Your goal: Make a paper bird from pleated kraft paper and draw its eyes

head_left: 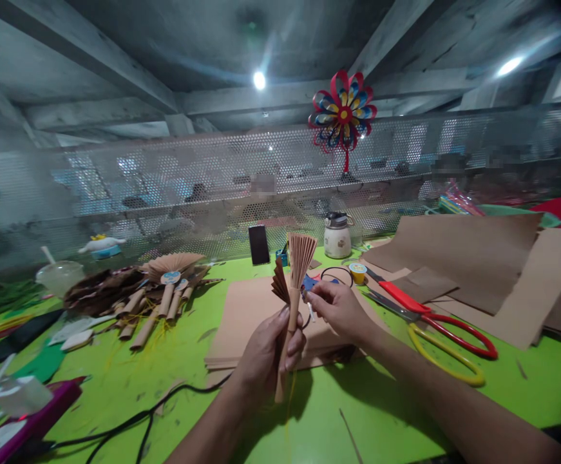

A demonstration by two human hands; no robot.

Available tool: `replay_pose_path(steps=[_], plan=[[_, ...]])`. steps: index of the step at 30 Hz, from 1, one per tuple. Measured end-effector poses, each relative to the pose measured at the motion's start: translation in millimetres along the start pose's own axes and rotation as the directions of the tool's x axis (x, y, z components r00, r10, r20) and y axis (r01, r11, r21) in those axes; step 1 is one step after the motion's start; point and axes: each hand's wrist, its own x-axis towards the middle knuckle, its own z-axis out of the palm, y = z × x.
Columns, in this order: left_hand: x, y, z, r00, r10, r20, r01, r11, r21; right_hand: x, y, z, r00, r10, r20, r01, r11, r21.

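My left hand (pixel 269 348) is closed round the stem of a pleated brown paper fan (pixel 295 270) and holds it upright above the green table (pixel 116 380). The fan's folds spread at the top, with a smaller darker fold at its left side. My right hand (pixel 335 308) is pinched just right of the fan's neck, fingers together on something thin I cannot make out. Both hands hover over a stack of brown paper sheets (pixel 241 322).
A pile of finished paper fans (pixel 157 290) lies at the left. Large red-and-yellow scissors (pixel 435 322) and big brown paper sheets (pixel 478 258) lie at the right. A phone (pixel 259 245), a small pot (pixel 337 235), a tape roll (pixel 357 270) and a black cable (pixel 140 422) are nearby. A pinwheel (pixel 342 116) hangs on the mesh screen.
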Motion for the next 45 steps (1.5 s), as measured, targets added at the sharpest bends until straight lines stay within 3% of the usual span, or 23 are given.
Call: replay_pose_path(steps=[5,9,18,24,31,37,45], plan=[[-2.1,-0.7,-0.7,0.999,0.005,0.047,-0.003,1.000,-0.030,0.7,0.2,0.2,1.000,0.024,0.004,-0.025,0.998,0.065],[-2.5,-0.3,-0.2,0.997,-0.008,0.071,0.012,0.999,-0.050,1.8,-3.0,-1.7,0.995,0.085,0.059,-0.096,0.969,0.228],[-5.2,1.8,-0.6,0.985,-0.073,0.154,0.089,0.991,-0.104,2.0,-11.4,-11.3,0.964,0.107,0.244,-0.240,0.751,0.615],[-4.6,-0.1,-0.5,0.976,-0.102,0.192,0.126,0.985,-0.117,4.0,-15.2,-15.0,0.984,0.048,0.174,-0.148,0.767,0.625],[-2.5,-4.9,-1.7,0.963,-0.166,0.212,0.181,0.982,-0.057,3.7,-15.2,-12.9,0.983,0.070,0.167,-0.168,0.702,0.692],[-4.4,-4.8,2.7,0.980,-0.123,0.156,0.130,0.991,-0.035,2.8,-15.0,-11.1,0.976,0.110,0.188,-0.212,0.681,0.701],[-4.3,-5.9,2.7,0.979,-0.102,0.179,0.114,0.992,-0.056,0.4,-18.3,-9.0,0.978,0.122,0.170,-0.209,0.655,0.727]])
